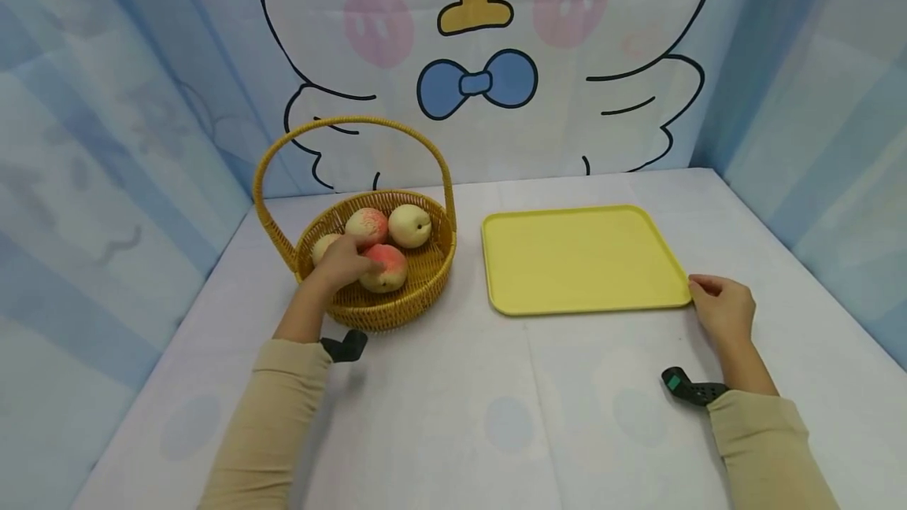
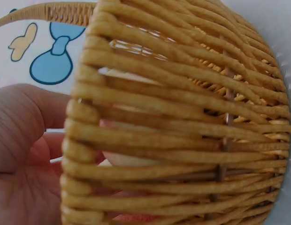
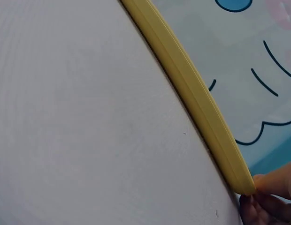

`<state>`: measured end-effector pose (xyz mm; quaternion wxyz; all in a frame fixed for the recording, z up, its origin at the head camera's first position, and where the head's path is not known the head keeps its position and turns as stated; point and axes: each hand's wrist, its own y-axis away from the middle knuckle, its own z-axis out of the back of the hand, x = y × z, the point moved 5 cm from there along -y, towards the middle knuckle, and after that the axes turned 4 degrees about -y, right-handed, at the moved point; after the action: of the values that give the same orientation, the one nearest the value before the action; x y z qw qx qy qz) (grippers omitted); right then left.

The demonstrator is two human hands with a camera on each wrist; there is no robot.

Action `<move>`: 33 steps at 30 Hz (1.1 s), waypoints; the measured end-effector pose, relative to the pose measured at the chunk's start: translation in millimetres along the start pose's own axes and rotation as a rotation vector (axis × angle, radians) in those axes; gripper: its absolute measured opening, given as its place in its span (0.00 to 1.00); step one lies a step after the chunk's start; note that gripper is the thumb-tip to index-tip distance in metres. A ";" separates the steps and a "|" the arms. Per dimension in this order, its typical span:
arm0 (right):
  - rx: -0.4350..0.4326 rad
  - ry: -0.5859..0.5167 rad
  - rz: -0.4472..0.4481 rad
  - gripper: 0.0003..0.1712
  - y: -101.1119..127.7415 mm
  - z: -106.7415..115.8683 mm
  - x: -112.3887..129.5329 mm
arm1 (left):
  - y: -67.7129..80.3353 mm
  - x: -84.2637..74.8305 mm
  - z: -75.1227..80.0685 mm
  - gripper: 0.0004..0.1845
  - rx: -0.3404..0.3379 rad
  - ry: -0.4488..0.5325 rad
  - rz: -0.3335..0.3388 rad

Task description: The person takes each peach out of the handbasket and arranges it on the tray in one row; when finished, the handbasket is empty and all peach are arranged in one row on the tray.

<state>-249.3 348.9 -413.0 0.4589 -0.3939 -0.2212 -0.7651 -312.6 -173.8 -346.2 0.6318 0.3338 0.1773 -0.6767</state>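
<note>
left hand (image 1: 345,260) reaches forward, fingers curled downward; right hand (image 1: 723,308) rests low, fingers loosely curled.

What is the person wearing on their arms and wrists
Both arms wear long beige sleeves ending above the wrists. A small black camera mount sits at the left wrist; a similar black one with a green mark sits at the right. The left hand and right hand are ungloved.

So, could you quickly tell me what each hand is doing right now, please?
Left hand: in the basket, fingers curled round a peach.
Right hand: pinching the near right corner of the tray.
</note>
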 end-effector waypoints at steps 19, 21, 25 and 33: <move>0.011 -0.015 -0.057 0.20 -1.8 -0.4 -4.5 | 0.7 14.3 -6.7 0.34 0.080 0.125 0.024; 0.012 -0.016 -0.060 0.20 -1.2 -0.5 -4.0 | 0.9 15.2 -6.9 0.35 0.068 0.135 0.023; 0.013 -0.032 -0.067 0.20 -1.1 -0.1 -5.2 | 2.4 12.6 -7.7 0.37 0.025 0.131 0.007; 0.016 -0.042 -0.067 0.20 -2.5 -0.4 -6.8 | 8.7 -6.7 -1.4 0.38 -0.157 0.101 -0.051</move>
<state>-249.9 353.4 -418.7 0.4314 -0.3987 -0.2500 -0.7697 -303.9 -169.1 -341.1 0.6287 0.3124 0.2700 -0.6590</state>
